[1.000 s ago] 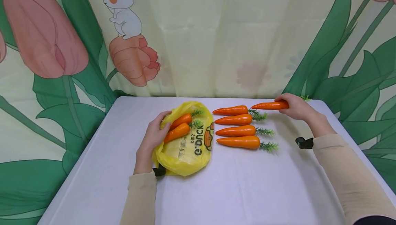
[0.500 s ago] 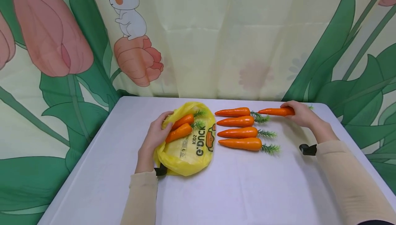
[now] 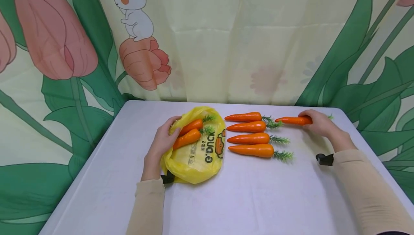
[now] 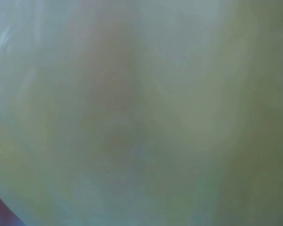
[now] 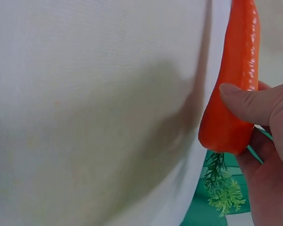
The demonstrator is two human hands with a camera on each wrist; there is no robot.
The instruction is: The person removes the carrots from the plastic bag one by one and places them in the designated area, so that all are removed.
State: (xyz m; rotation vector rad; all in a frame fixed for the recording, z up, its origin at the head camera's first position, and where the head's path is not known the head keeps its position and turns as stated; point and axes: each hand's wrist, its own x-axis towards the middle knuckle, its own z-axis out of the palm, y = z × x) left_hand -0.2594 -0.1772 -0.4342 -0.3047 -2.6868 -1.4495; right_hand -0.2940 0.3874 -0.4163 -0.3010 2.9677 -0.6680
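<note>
My left hand grips the left rim of a yellow plastic bag, thumb on the inner side. Two orange carrots with green tops, an upper carrot and a lower carrot, lie in its mouth. Blurred pale yellow plastic of the bag fills the left wrist view. At the back right, my right hand pinches another carrot near its thick end. In the right wrist view the thumb lies across this carrot, and its green top hangs below.
Several carrots lie in a column right of the bag, tips to the left, from the back carrot to the front carrot. They rest on a white-covered table. Behind its far edge hangs a printed curtain.
My right hand has carried its carrot slightly right and toward the near side, away from the column. The left hand keeps its grip on the bag. The head view shifted slightly.
</note>
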